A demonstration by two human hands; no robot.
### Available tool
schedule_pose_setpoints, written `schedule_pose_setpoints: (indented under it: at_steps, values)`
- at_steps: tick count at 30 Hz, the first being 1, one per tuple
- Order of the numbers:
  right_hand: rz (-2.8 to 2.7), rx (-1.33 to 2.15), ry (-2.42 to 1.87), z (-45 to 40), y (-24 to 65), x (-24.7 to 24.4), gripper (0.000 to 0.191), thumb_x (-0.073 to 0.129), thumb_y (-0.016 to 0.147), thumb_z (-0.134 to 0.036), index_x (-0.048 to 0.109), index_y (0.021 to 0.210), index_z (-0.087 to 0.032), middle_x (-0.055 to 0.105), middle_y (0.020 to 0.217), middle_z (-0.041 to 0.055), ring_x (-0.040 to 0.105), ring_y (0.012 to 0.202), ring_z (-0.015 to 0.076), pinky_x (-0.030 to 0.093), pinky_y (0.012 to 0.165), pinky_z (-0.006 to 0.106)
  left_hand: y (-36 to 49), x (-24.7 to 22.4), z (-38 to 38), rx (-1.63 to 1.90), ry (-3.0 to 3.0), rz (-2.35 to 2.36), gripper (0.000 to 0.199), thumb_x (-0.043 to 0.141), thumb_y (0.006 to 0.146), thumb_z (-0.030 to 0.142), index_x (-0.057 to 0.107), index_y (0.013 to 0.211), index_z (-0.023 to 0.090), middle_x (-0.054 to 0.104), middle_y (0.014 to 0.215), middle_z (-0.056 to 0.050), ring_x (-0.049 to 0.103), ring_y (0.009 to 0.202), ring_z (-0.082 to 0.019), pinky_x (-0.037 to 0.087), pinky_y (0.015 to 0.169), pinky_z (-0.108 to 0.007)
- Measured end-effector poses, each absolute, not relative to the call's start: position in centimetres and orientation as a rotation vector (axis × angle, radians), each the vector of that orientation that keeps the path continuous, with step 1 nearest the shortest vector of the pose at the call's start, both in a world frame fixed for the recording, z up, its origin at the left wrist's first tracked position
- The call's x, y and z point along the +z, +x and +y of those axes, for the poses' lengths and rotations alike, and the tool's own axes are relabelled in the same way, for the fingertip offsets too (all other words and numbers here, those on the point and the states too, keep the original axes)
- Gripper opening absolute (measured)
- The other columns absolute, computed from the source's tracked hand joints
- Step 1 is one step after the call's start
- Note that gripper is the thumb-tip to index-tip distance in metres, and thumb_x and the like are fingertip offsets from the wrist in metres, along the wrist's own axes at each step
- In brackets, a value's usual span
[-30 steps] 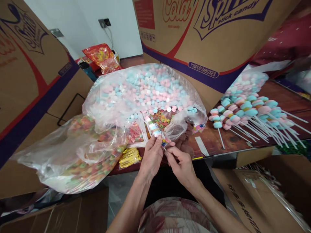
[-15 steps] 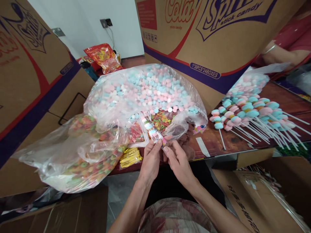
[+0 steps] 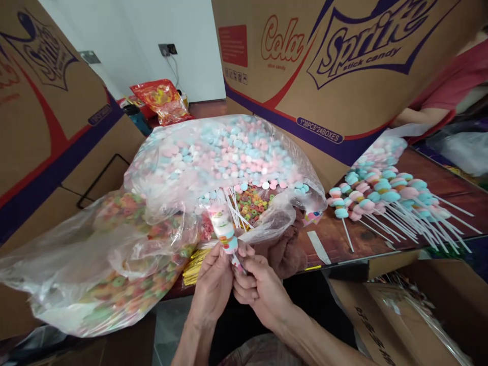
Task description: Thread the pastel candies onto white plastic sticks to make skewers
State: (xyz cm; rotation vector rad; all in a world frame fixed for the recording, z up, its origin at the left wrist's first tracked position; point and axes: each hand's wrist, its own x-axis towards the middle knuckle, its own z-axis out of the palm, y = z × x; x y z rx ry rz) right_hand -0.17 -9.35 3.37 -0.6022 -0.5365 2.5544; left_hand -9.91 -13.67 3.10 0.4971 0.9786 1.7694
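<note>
My left hand [image 3: 213, 279] and my right hand [image 3: 261, 284] meet at the table's front edge, both closed on one marshmallow stick [image 3: 224, 230]. Its stack of white, blue and pink marshmallows with gummy rings points up and away, inside a clear printed wrapper. Fingers of both hands pinch the gathered wrapper just below the marshmallows; the stick itself is hidden. Behind it lie loose white sticks [image 3: 238, 213] and gummy rings [image 3: 253, 203]. A big clear bag of small marshmallows [image 3: 224, 147] bulges beyond them. Yellow twist ties [image 3: 195, 267] lie beside my left hand.
Unwrapped marshmallow sticks [image 3: 385, 193] are piled at right. A bag of gummy rings [image 3: 125, 274] slumps at left. Large cartons [image 3: 282, 81] stand behind and at left. A brown cloth [image 3: 285, 249] lies near my right hand. Another person's arm [image 3: 423, 117] shows at far right.
Both hands have come nearer with the marshmallow stick, which now stands more upright. The right hand's fingers have curled more tightly around the wrapper's lower end. The camera view has shifted slightly.
</note>
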Motion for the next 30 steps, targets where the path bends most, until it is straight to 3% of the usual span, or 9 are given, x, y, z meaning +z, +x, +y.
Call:
schedule_pose_setpoints:
  at_steps: [6,11,16,23,26,30]
  values:
    - [-0.641,2.593,-0.669,-9.6,-2.1,3.9,0.047,0.073,0.075,-0.052,0.041,0.064,-0.021,0.02,0.044,-0.0148,0.009,0.038,0.0015,0.008,0.04,0.02,-10.8,3.2,-14.4,1.844,0.525,0.994,0.019,0.07,0.084,0.031,0.064,0.073,0.017,0.048,0.064,0.0,0.047,0.063,-0.011,0.045,0.065,-0.025]
    - [-1.25,2.49,-0.729,-10.4,-2.5,3.6,0.033,0.056,0.09,-0.041,0.047,0.066,-0.019,0.037,0.047,-0.0087,0.025,0.038,0.0042,0.015,0.04,0.021,-12.3,5.0,-15.8,1.938,0.453,0.995,0.019,0.067,0.086,0.027,0.06,0.073,0.017,0.037,0.06,0.003,0.037,0.055,-0.009,0.035,0.053,-0.022]
    - [-2.174,1.723,-0.694,-9.0,-0.1,3.6,0.033,0.042,0.096,-0.022,0.048,0.064,-0.019,0.053,0.057,-0.003,0.047,0.054,0.0091,0.033,0.056,0.023,-14.7,6.6,-17.1,2.105,0.45,1.065,0.015,0.066,0.087,0.022,0.057,0.077,0.016,0.029,0.062,0.005,0.026,0.052,-0.006,0.031,0.051,-0.021]
    - [-2.473,0.649,-0.954,-3.1,-2.4,3.6,0.014,0.053,0.093,-0.017,0.066,0.089,-0.019,0.066,0.092,0.0067,0.059,0.083,0.0189,0.04,0.07,0.028,-13.7,4.5,-16.0,1.962,0.419,1.061,0.021,0.065,0.089,0.03,0.051,0.079,0.018,0.034,0.061,0.006,0.028,0.052,-0.006,0.028,0.049,-0.019]
    - [-2.622,0.444,-1.058,-2.1,-4.9,2.8,0.012,0.056,0.092,-0.02,0.068,0.091,-0.02,0.064,0.093,0.0091,0.059,0.087,0.0223,0.038,0.065,0.029,-12.8,3.9,-15.7,1.975,0.389,1.029,0.018,0.066,0.089,0.029,0.053,0.082,0.019,0.038,0.059,0.006,0.027,0.049,-0.005,0.027,0.049,-0.018]
    - [-2.673,0.412,-1.102,-1.8,-5.6,2.4,0.018,0.05,0.092,-0.013,0.067,0.09,-0.019,0.063,0.092,0.0085,0.057,0.082,0.0204,0.035,0.061,0.028,-12.9,3.4,-15.8,1.975,0.353,1.072,0.021,0.07,0.086,0.032,0.056,0.079,0.017,0.049,0.063,0.005,0.028,0.048,-0.003,0.026,0.049,-0.018]
